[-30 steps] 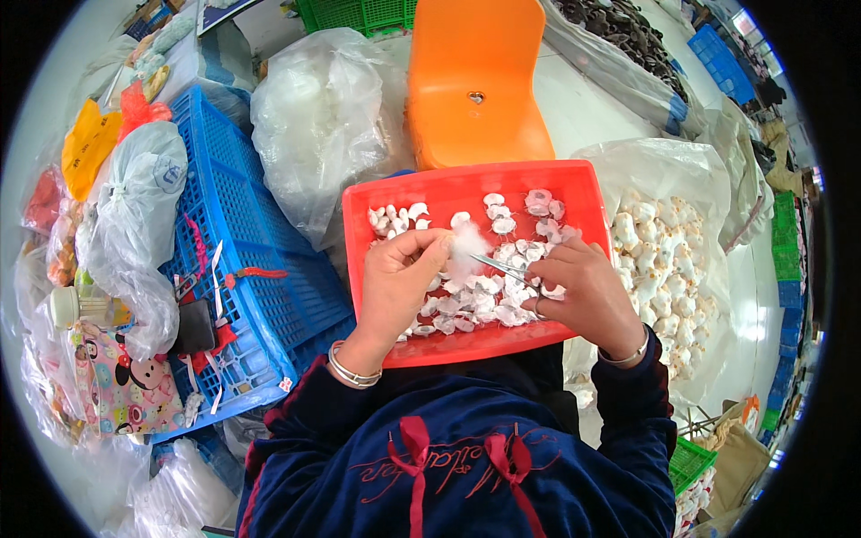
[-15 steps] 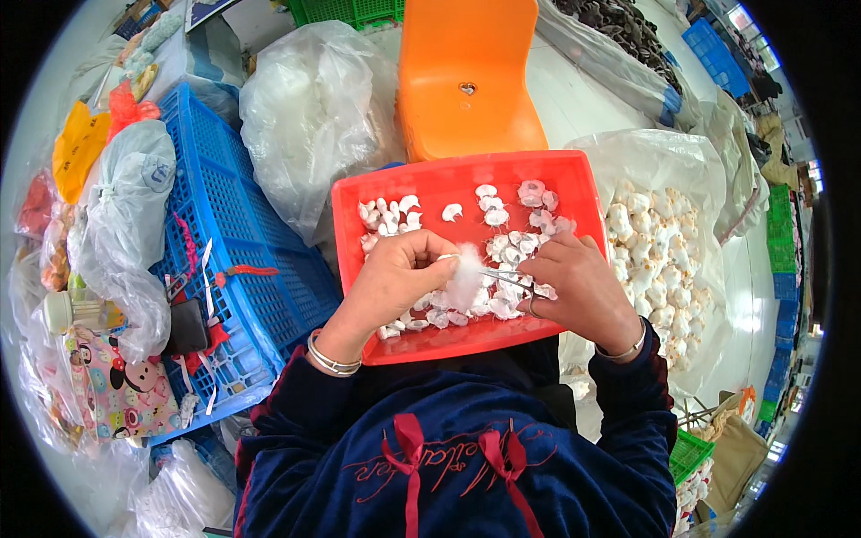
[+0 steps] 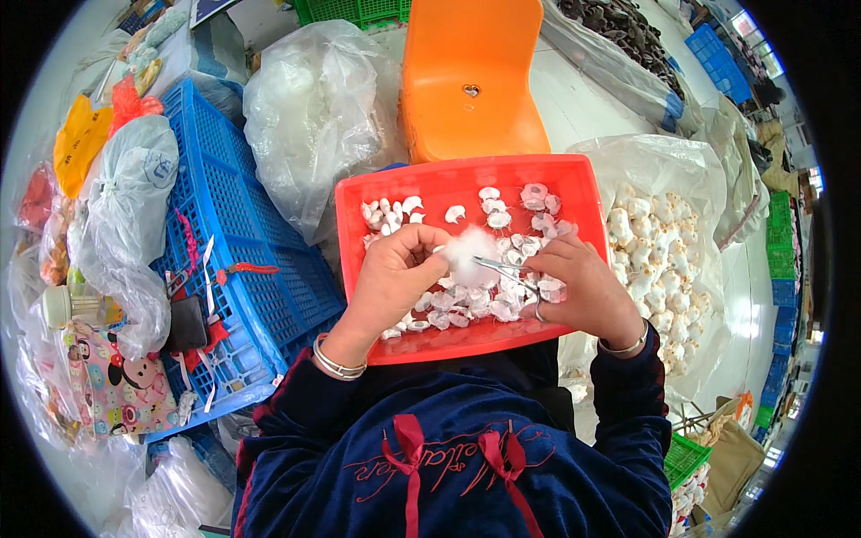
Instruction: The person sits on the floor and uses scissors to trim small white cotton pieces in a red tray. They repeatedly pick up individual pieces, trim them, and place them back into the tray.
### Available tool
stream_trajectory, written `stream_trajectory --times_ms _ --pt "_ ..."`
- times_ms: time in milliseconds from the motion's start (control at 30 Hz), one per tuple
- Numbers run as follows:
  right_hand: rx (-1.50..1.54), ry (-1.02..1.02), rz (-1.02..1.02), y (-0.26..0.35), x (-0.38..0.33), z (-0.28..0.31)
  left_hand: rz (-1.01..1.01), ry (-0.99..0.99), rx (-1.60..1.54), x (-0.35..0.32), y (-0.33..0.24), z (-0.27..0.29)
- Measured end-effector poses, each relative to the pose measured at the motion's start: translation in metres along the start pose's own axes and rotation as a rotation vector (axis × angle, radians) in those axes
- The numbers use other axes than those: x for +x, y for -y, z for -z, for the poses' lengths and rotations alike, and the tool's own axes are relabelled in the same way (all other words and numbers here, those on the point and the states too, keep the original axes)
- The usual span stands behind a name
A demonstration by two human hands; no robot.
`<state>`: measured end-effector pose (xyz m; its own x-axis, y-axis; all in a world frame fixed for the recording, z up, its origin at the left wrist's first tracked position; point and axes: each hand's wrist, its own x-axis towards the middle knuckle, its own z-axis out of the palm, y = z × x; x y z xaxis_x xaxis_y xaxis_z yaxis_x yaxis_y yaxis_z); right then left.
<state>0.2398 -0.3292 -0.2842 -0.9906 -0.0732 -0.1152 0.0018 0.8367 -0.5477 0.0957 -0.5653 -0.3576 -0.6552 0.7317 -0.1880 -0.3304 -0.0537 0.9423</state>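
My left hand point(image 3: 393, 280) is closed, thumb against fingers, pinching a small white fabric piece that the fingers mostly hide. A fluffy tuft of white stuffing point(image 3: 470, 253) sits right beside those fingertips. In my right hand point(image 3: 581, 285) is a pair of metal forceps point(image 3: 513, 273), a finger at its ring handle and its tips against the tuft. Both hands are over a red plastic tray point(image 3: 466, 169) on my lap. Small white fabric pieces point(image 3: 446, 314) lie scattered in it, with plumper ones point(image 3: 386, 213) gathered at the far left.
A blue plastic crate point(image 3: 238, 206) stands at my left, bearing a phone point(image 3: 187, 323). Ahead are a clear bag point(image 3: 318, 117) of white fluff and an orange chair point(image 3: 471, 90). On my right a clear bag point(image 3: 659, 269) holds many stuffed white pieces.
The stuffing tuft looks larger and rounder beside my left fingers. My right hand and the forceps have shifted slightly right and down; the left hand remains in nearly the same place.
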Motion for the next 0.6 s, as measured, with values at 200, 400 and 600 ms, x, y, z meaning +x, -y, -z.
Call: stream_trajectory --times_ms 200,400,600 --pt "-0.093 0.039 -0.021 0.009 0.002 0.01 0.021 -0.014 -0.029 0.001 0.001 -0.004" --pt "-0.216 0.042 0.014 0.012 0.006 0.011 0.107 0.05 0.055 0.004 0.002 -0.004" --pt "-0.206 -0.08 0.005 0.024 0.001 0.024 0.053 -0.053 0.049 0.005 0.005 -0.001"
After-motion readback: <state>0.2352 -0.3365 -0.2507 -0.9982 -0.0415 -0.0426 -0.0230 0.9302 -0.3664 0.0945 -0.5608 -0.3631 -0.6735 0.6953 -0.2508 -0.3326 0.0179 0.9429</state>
